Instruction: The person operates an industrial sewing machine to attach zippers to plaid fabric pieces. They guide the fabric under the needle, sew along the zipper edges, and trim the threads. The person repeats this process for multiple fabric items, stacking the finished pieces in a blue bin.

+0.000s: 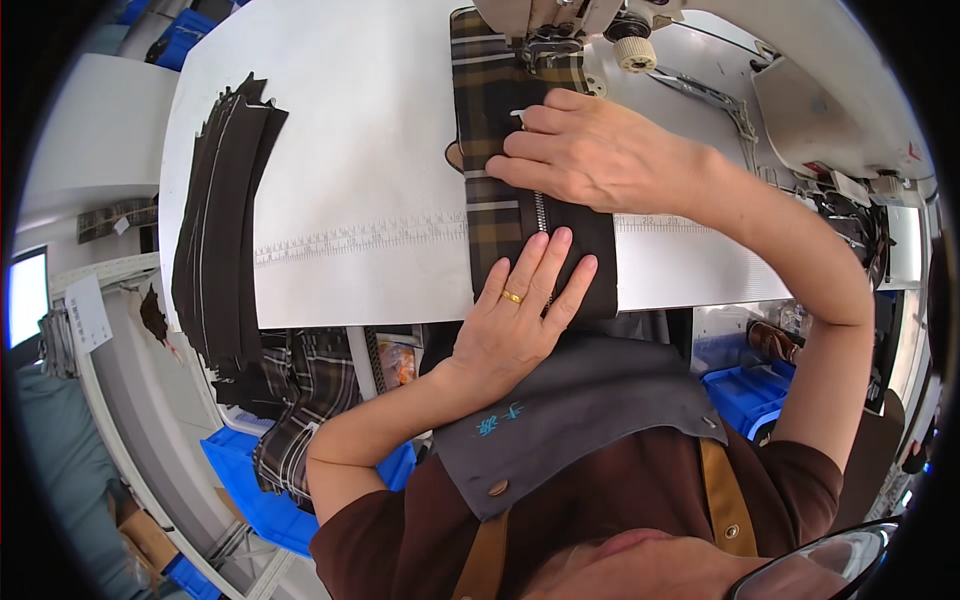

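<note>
A long piece of brown plaid and black fabric (493, 222) lies on the white table, running up under the sewing machine's presser foot (548, 50). A metal-toothed zipper (541, 212) runs lengthwise along it. My left hand (515, 310) rests on the near end of the fabric, fingers stretched out and slightly apart beside the zipper, a gold ring on one finger. Farther up, my right hand (600, 150) bends over the fabric just short of the presser foot. Its fingers are curled with tips on the plaid side; the thumb and anything pinched beneath are hidden.
A stack of dark fabric strips (225, 220) hangs over the table's left edge. Plaid pieces (300, 410) spill over a blue bin (265, 500) below. Metal tweezers or scissors (700, 90) lie right of the needle area. A ruler scale (360, 238) crosses the table (350, 130).
</note>
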Demonstrator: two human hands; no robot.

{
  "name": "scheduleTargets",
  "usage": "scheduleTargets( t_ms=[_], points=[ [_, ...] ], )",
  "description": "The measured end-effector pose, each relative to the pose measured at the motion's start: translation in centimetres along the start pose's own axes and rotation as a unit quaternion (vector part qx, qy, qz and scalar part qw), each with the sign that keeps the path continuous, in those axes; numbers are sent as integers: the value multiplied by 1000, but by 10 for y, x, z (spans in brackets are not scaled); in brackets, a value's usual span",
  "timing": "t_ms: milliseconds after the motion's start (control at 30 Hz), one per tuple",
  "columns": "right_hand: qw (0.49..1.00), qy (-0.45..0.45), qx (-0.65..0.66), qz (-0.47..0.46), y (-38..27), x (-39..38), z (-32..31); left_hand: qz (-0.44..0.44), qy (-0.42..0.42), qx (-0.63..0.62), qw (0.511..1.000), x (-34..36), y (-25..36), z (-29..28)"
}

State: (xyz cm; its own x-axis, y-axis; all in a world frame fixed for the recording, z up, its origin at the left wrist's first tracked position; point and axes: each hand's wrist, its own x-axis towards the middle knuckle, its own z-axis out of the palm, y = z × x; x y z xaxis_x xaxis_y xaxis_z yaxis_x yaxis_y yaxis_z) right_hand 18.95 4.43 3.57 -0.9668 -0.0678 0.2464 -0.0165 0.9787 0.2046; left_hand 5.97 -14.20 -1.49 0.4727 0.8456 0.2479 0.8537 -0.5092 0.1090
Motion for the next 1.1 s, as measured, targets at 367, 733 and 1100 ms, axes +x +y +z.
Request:
scheduleTargets(
  t_ms=[367, 733, 1100],
  points=[
    [988, 67, 91, 105, -11, -18, 7, 1, 35, -225, 974, 18, -31, -34],
    [962, 184, 98, 174, -23, -24, 30, 57, 120, 36, 990, 91, -131, 1],
    [955, 137, 111, 237, 2, -31, 22, -6, 112, -31, 993, 121, -161, 10]
  ],
)
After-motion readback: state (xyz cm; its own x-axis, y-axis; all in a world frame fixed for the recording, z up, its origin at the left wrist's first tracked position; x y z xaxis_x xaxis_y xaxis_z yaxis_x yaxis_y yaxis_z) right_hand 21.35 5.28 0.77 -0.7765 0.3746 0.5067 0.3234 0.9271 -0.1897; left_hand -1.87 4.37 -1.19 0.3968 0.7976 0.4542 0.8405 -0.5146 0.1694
